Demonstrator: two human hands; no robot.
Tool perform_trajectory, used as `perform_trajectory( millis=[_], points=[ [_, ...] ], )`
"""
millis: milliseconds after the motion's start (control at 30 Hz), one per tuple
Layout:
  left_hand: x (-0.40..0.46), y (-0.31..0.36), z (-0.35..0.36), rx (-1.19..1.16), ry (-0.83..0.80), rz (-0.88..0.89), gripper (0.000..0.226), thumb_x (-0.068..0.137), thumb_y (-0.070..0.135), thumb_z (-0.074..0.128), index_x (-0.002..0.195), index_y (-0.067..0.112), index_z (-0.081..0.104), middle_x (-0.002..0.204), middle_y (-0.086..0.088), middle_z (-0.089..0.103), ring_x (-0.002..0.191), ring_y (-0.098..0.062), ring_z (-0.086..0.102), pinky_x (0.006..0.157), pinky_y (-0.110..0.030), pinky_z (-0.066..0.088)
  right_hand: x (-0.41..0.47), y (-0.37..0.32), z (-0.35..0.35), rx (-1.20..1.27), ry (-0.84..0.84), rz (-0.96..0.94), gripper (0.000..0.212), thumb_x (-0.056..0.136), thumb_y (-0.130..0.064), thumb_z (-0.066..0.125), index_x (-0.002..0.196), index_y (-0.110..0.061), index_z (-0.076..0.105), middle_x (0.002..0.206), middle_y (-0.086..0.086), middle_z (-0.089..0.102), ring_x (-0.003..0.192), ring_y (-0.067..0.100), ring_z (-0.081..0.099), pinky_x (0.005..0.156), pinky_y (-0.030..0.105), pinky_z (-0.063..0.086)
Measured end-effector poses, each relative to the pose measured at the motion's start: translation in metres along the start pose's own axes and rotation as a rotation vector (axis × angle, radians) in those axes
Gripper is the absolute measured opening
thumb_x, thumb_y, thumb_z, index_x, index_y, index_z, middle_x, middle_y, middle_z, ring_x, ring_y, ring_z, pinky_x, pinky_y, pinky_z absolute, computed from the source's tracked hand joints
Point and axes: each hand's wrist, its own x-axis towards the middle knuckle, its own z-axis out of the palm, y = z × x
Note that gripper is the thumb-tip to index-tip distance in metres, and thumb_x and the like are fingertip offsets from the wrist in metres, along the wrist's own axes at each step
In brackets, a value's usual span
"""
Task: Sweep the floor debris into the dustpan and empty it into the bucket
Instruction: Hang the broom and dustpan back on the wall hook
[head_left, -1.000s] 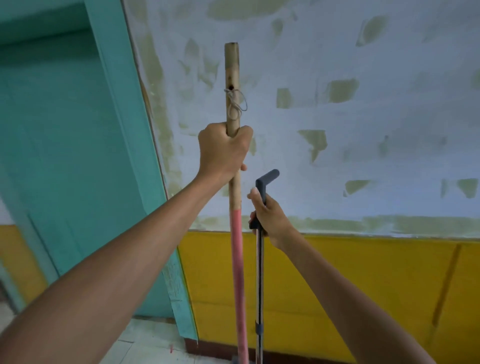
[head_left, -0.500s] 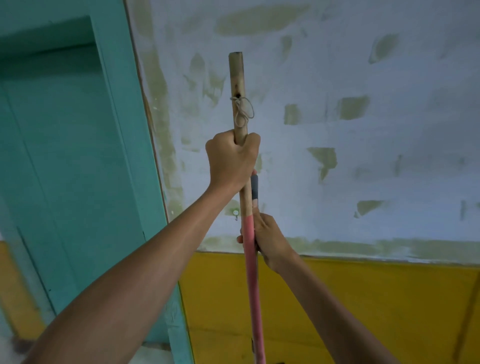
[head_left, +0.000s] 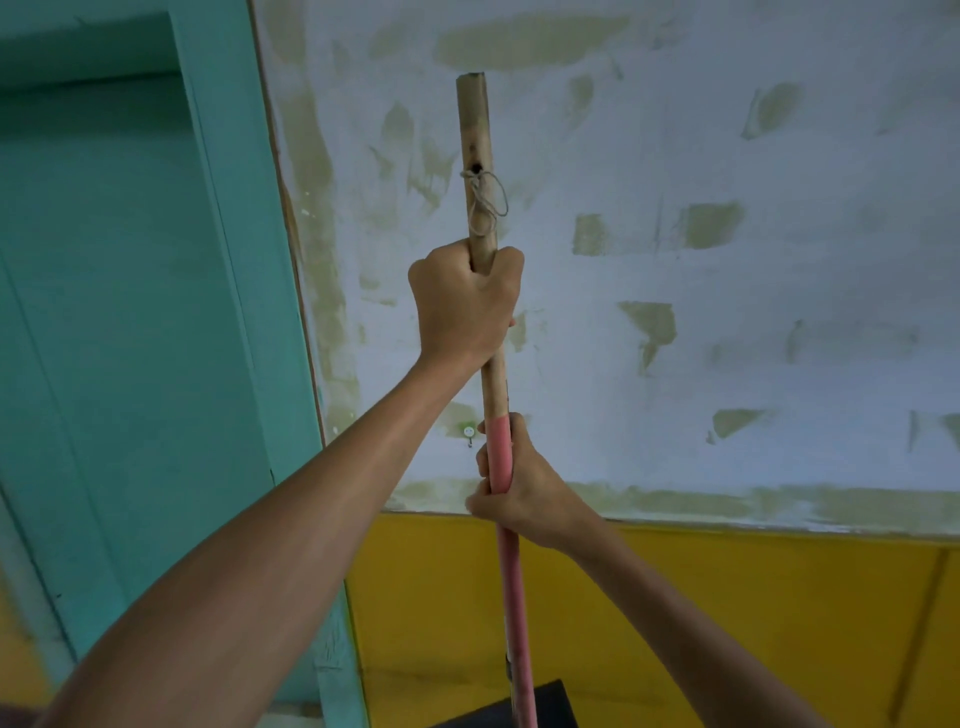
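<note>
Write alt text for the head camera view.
Two hands grip an upright broom handle: the left hand on bare wood, the right hand lower on the pink part. Behind are a patchy white and yellow wall and a teal door frame.

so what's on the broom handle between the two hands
In the head view, only a bare stretch of wooden handle, ending where the pink sleeve starts at the right hand. The left hand grips above.

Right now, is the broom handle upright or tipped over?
Upright, leaning only slightly. The broom handle rises almost vertically before the wall, with the left hand above and the right hand below.
</note>
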Motion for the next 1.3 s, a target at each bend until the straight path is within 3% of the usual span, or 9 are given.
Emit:
perform_trajectory(
  millis=[133, 333, 467, 667, 767, 867, 1000, 1133, 1300],
  points=[
    [0.006, 0.001, 0.003, -0.018, -0.006, 0.017, 0.036, 0.075, 0.008, 0.059, 0.046, -0.002, 0.039, 0.034, 0.005, 0.035, 0.033, -0.03, 0.056, 0.029, -0.02, 0.037, 0.003, 0.003, 0.012, 0.022, 0.214, -0.082, 0.028, 0.079, -0.013, 0.061, 0.096, -0.019, 0.041, 0.066, -0.008, 0.043, 0.051, 0.007, 0.041, 0.047, 0.023, 0.043],
    [0.007, -0.006, 0.003, -0.032, 0.013, -0.003, 0.036, 0.075, 0.01, 0.059, 0.046, 0.0, 0.041, 0.034, 0.003, 0.037, 0.035, -0.034, 0.057, 0.029, -0.017, 0.033, 0.008, 0.004, 0.009, 0.002, 0.179, -0.107, 0.04, 0.084, -0.04, 0.066, 0.099, -0.01, 0.044, 0.067, 0.009, 0.06, 0.055, 0.021, 0.068, 0.053, 0.04, 0.058],
    [0.019, -0.001, 0.008, -0.031, 0.025, 0.018, 0.035, 0.075, 0.011, 0.059, 0.051, -0.008, 0.041, 0.041, -0.011, 0.039, 0.038, -0.04, 0.05, 0.034, -0.042, 0.047, 0.017, -0.001, 0.007, -0.039, 0.305, -0.127, 0.045, 0.079, -0.046, 0.066, 0.091, -0.009, 0.044, 0.071, 0.023, 0.055, 0.051, 0.033, 0.054, 0.047, 0.044, 0.051],
    [0.031, -0.002, 0.004, 0.137, 0.104, 0.158, 0.021, 0.076, 0.025, 0.068, 0.078, 0.017, 0.049, 0.047, 0.01, 0.042, 0.04, -0.007, 0.045, 0.042, -0.013, 0.038, 0.025, 0.002, 0.013, -0.051, 0.409, -0.103, 0.037, 0.078, -0.046, 0.067, 0.081, -0.021, 0.04, 0.063, 0.008, 0.049, 0.047, 0.011, 0.047, 0.043, 0.03, 0.048],
    [0.037, -0.007, -0.005, 0.191, 0.153, 0.246, 0.034, 0.081, 0.031, 0.071, 0.104, 0.015, 0.053, 0.055, 0.004, 0.054, 0.052, -0.01, 0.053, 0.051, -0.014, 0.042, 0.023, 0.012, 0.024, -0.074, 0.46, -0.08, 0.036, 0.077, -0.051, 0.068, 0.078, -0.031, 0.038, 0.061, -0.008, 0.047, 0.044, 0.005, 0.044, 0.042, 0.023, 0.047],
    [0.041, -0.009, -0.013, 0.191, 0.115, 0.299, 0.017, 0.089, 0.025, 0.067, 0.086, 0.009, 0.06, 0.06, 0.0, 0.061, 0.055, -0.014, 0.059, 0.053, -0.029, 0.052, 0.021, 0.019, 0.03, -0.071, 0.497, -0.06, 0.043, 0.073, -0.058, 0.072, 0.079, -0.03, 0.039, 0.059, -0.01, 0.045, 0.044, 0.004, 0.044, 0.042, 0.022, 0.045],
    [0.045, -0.014, -0.021, 0.116, 0.043, 0.205, 0.024, 0.093, 0.02, 0.063, 0.076, 0.004, 0.06, 0.062, -0.004, 0.062, 0.054, -0.017, 0.064, 0.051, -0.039, 0.057, 0.018, 0.024, 0.033, -0.063, 0.518, -0.008, 0.054, 0.066, -0.065, 0.075, 0.08, -0.026, 0.041, 0.059, -0.009, 0.045, 0.044, 0.004, 0.043, 0.043, 0.019, 0.043],
    [0.068, -0.014, -0.03, 0.126, -0.039, 0.015, 0.031, 0.098, 0.028, 0.051, 0.084, 0.002, 0.058, 0.08, -0.016, 0.067, 0.073, -0.028, 0.067, 0.071, -0.047, 0.058, 0.011, 0.034, 0.045, -0.075, 0.503, 0.041, 0.057, 0.065, -0.067, 0.074, 0.083, -0.025, 0.041, 0.061, -0.009, 0.047, 0.043, 0.003, 0.044, 0.042, 0.021, 0.045],
    [0.086, -0.008, -0.027, -0.062, -0.136, -0.243, 0.032, 0.103, 0.026, 0.042, 0.076, 0.01, 0.047, 0.065, -0.003, 0.053, 0.048, -0.008, 0.057, 0.051, -0.022, 0.054, 0.004, 0.042, 0.069, -0.047, 0.517, 0.03, 0.047, 0.071, -0.06, 0.074, 0.083, -0.029, 0.04, 0.057, -0.01, 0.045, 0.041, 0.003, 0.043, 0.04, 0.018, 0.04]
  ],
)
